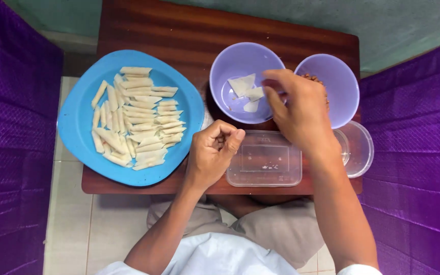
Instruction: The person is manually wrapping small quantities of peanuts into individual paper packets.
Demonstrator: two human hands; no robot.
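**Two Hands at a Small Brown Table**

While the left hand (214, 148) rests in the middle of the frame, it is curled into a loose fist, with the fingers pressed in against the palm. I cannot tell if anything is inside it. It sits just beside a clear plastic box (264, 159), which has only a few crumbs in it.

Up and to the right, the right hand (295, 109) hangs over the edge of a purple bowl (240, 63). Its fingertips are bunched close together, but I cannot tell if they are pinching anything. Inside that bowl lie a few thin white pastry sheets (247, 90), right by the fingertips. A second purple bowl (338, 84) stands at the right, partly hidden by the hand, with something brown just showing at its rim. Below it sits a clear round lid (360, 147).

On the left side of the frame is a big blue plate (77, 122) full of pale rolled pastry sticks (136, 119), laid in rows.

All of this stands on a dark brown wooden table (179, 28). Purple cloth (8, 147) hangs at both sides of the frame. Pale floor tiles (72, 224) show at the lower left, and a green wall (393, 23) runs along the top.
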